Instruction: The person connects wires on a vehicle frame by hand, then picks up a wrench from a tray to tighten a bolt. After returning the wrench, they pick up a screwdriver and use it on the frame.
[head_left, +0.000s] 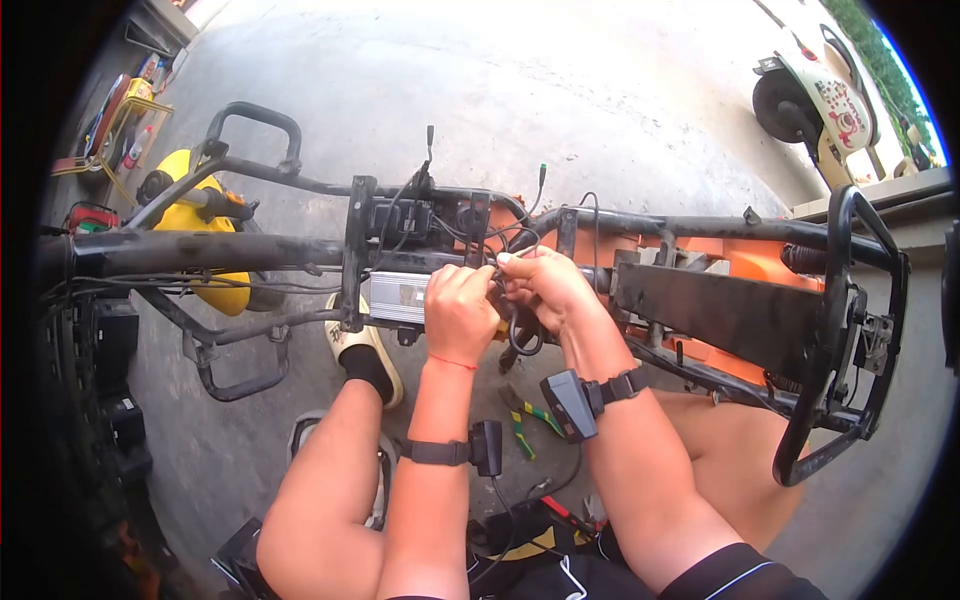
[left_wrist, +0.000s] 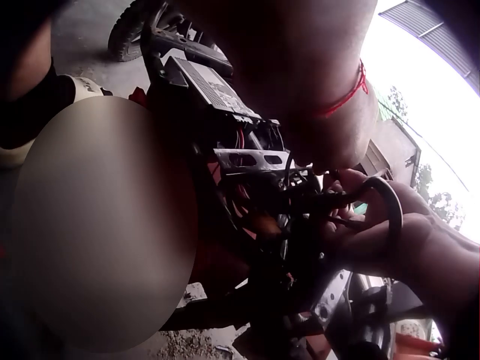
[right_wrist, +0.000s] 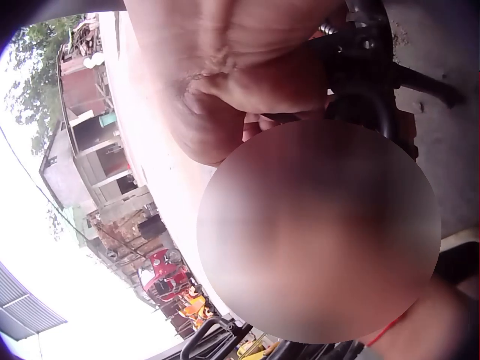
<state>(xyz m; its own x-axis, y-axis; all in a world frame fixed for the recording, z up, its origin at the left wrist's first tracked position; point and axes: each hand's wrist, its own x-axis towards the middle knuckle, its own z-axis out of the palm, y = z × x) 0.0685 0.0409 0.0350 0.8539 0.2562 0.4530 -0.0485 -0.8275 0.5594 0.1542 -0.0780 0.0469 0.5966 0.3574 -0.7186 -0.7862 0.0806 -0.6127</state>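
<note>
In the head view both hands meet over wiring in the middle of a black tubular vehicle frame (head_left: 200, 247). My left hand (head_left: 460, 308), fingers curled, grips a black cable beside a finned silver metal box (head_left: 398, 296). Close against it, my right hand (head_left: 545, 287) pinches the cable between thumb and fingers. A thick black cable loop (head_left: 527, 345) hangs below the hands; the left wrist view shows this cable loop (left_wrist: 391, 206) arching over the right hand (left_wrist: 420, 232). The fingers hide the gripped part. Thin cables with loose plugs, one green-tipped plug (head_left: 543, 172), stick up behind.
Green-handled pliers (head_left: 524, 425) lie on the concrete floor below the right wrist, and a red-handled tool (head_left: 566, 515) is near the lap. Orange body panels (head_left: 755, 262) sit under the frame's right part. A yellow part (head_left: 222, 285) is at left. A white scooter (head_left: 835, 100) stands far right.
</note>
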